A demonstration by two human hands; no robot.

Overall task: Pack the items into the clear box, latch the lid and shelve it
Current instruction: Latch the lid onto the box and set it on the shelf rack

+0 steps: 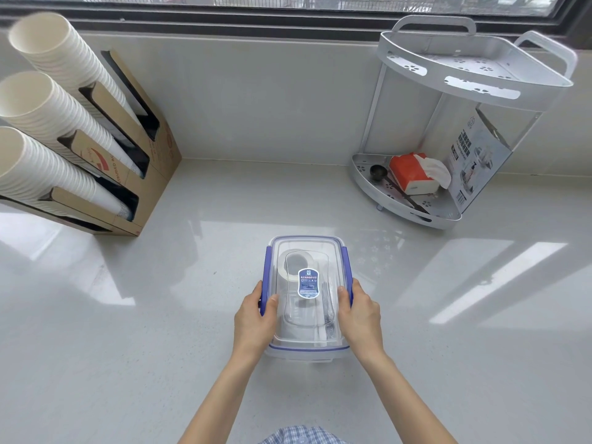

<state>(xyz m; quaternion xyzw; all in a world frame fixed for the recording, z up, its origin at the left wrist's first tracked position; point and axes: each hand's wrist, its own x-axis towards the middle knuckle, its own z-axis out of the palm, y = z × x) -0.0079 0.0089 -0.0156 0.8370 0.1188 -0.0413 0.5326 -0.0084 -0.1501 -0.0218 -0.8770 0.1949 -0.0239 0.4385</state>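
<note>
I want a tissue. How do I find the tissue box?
Look at the white corner rack by the window, far right on the counter. On its bottom shelf sits the tissue box, between a black scoop and a printed carton. It's the only orange thing, with white tissue poking out.

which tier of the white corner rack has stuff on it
The lower tier of the corner rack: it holds a red tissue box, a dark scoop and a printed carton. The upper tier appears bare.

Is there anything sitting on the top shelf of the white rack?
No, the top shelf of the white rack is bare; the tissue box sits on the bottom one.
</note>
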